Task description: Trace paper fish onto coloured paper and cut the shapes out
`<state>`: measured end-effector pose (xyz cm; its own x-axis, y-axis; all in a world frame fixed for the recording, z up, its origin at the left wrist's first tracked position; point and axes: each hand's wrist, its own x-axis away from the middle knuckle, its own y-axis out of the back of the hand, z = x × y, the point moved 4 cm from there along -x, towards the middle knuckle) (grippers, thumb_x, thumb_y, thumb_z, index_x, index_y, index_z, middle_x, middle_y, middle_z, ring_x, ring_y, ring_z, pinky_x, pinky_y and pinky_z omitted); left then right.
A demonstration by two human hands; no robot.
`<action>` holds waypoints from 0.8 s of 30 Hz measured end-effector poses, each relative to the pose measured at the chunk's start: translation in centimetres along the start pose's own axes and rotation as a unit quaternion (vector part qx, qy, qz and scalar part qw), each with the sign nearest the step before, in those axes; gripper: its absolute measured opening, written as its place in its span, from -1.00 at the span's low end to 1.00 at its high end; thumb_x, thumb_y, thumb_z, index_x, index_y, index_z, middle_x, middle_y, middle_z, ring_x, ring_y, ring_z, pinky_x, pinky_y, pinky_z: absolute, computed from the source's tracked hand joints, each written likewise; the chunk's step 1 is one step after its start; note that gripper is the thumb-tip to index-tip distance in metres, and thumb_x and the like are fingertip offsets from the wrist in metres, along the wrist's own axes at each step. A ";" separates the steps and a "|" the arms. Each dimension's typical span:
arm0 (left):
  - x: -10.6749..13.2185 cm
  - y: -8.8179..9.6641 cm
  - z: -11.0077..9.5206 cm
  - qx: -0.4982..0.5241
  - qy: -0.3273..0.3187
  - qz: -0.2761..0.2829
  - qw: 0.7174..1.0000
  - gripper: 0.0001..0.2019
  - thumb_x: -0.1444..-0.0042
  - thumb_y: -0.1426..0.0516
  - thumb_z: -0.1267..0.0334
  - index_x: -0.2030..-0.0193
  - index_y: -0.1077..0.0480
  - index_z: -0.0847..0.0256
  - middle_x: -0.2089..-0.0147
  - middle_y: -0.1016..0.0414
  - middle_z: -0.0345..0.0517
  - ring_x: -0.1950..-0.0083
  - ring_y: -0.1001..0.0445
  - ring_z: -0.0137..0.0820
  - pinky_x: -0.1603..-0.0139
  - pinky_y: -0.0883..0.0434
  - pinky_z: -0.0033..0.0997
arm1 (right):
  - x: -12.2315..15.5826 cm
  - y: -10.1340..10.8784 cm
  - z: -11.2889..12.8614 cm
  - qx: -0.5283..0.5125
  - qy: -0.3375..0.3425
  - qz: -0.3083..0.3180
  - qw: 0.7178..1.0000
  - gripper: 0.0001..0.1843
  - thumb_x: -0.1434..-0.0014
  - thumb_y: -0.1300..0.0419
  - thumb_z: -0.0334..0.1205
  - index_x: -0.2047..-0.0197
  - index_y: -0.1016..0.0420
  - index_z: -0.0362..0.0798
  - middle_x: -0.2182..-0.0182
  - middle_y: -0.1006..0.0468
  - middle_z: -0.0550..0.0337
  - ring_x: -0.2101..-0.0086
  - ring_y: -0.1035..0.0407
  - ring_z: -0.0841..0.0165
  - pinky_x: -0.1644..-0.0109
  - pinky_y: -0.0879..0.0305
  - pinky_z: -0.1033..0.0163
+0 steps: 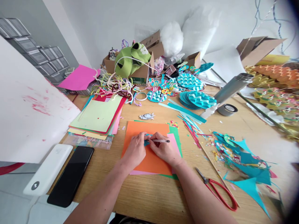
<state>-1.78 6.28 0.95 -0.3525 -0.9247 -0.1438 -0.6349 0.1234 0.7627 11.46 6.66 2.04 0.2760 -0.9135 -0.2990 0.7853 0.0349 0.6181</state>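
Pen [161,141] clamped in the right hand [164,150], tip on a teal scrap [147,142] at the middle of the tabletop [140,196].
The left hand [136,150], fingers drawn together, pinned the scrap to an orange sheet [151,162], and the pen lay almost level, pointing toward nine o'clock. From that sheet, a fish cut-out [147,116] lay at twelve o'clock, a stack of coloured paper [98,118] at ten, a black phone [71,175] beside a white power bank [49,169] at eight, red-handled scissors [219,191] at four, and teal offcuts [245,165] at three.
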 end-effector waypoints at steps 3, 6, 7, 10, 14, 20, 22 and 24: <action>0.0 0.0 0.1 0.000 0.002 -0.001 1.000 -0.52 0.02 0.10 0.71 -0.01 -0.15 0.23 -0.02 -0.50 0.07 -0.08 -0.44 -0.30 -0.07 -0.35 -0.21 | 0.0 0.1 0.2 0.003 0.003 0.002 1.000 -0.93 -0.15 -0.05 -0.29 0.37 -0.31 -0.02 0.51 -0.51 0.20 0.57 -0.33 0.44 0.48 -0.21 0.37; 0.0 -0.1 0.1 0.000 0.002 -0.002 1.000 -0.52 0.03 0.10 0.72 0.00 -0.15 0.21 -0.01 -0.50 0.06 -0.08 -0.44 -0.31 -0.07 -0.35 -0.22 | 0.0 0.2 0.3 0.008 0.000 0.003 1.000 -0.94 -0.13 -0.05 -0.30 0.39 -0.29 -0.01 0.53 -0.50 0.22 0.59 -0.31 0.45 0.50 -0.18 0.38; 0.0 -0.1 0.0 0.000 0.001 -0.002 1.000 -0.51 0.04 0.10 0.73 0.00 -0.14 0.21 -0.01 -0.51 0.05 -0.09 -0.44 -0.31 -0.07 -0.35 -0.22 | 0.0 0.2 0.3 0.012 0.000 0.003 1.000 -0.93 -0.13 -0.05 -0.30 0.39 -0.28 -0.01 0.54 -0.49 0.23 0.60 -0.31 0.46 0.50 -0.17 0.38; 0.0 -0.1 0.0 -0.004 -0.004 0.000 1.000 -0.52 0.05 0.11 0.73 0.02 -0.15 0.21 -0.01 -0.51 0.05 -0.10 -0.44 -0.31 -0.08 -0.34 -0.21 | 0.0 0.2 0.3 0.025 -0.001 -0.001 1.000 -0.93 -0.12 -0.05 -0.30 0.41 -0.27 -0.01 0.58 -0.45 0.25 0.60 -0.29 0.45 0.49 -0.16 0.37; 0.0 -0.1 -0.1 -0.011 -0.009 0.005 1.000 -0.53 0.06 0.11 0.73 0.06 -0.16 0.20 -0.01 -0.50 0.05 -0.10 -0.43 -0.31 -0.10 -0.33 -0.19 | 0.0 0.2 0.3 0.033 -0.002 -0.002 0.999 -0.93 -0.11 -0.05 -0.30 0.42 -0.27 -0.02 0.61 -0.42 0.26 0.62 -0.26 0.46 0.49 -0.14 0.37; 0.0 -0.1 -0.2 -0.022 -0.013 0.009 1.000 -0.55 0.06 0.11 0.72 0.08 -0.17 0.20 -0.02 -0.49 0.05 -0.11 -0.43 -0.32 -0.10 -0.32 -0.18 | -0.1 0.2 0.4 0.032 -0.004 0.000 0.999 -0.93 -0.11 -0.04 -0.29 0.42 -0.27 -0.02 0.62 -0.41 0.26 0.62 -0.25 0.45 0.50 -0.13 0.37; 0.0 0.0 -0.4 -0.026 -0.014 0.008 1.000 -0.56 0.05 0.10 0.71 0.08 -0.17 0.20 -0.02 -0.49 0.04 -0.11 -0.42 -0.32 -0.11 -0.32 -0.19 | -0.1 0.2 0.3 0.027 -0.008 -0.002 1.000 -0.93 -0.11 -0.04 -0.29 0.42 -0.27 -0.02 0.61 -0.42 0.25 0.61 -0.27 0.44 0.49 -0.14 0.37; 0.0 0.1 -0.5 -0.030 -0.013 0.008 0.999 -0.57 0.03 0.10 0.70 0.08 -0.18 0.19 -0.02 -0.49 0.02 -0.11 -0.42 -0.33 -0.11 -0.32 -0.21 | -0.1 0.1 0.2 0.023 -0.014 -0.007 1.000 -0.91 -0.12 -0.03 -0.29 0.42 -0.26 -0.02 0.60 -0.42 0.24 0.60 -0.28 0.44 0.49 -0.14 0.37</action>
<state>-1.49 6.12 1.34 -0.3811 -0.9127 -0.1477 -0.5871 0.1155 0.8013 11.43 6.68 2.30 0.2494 -0.9249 -0.2868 0.7624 0.0050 0.6471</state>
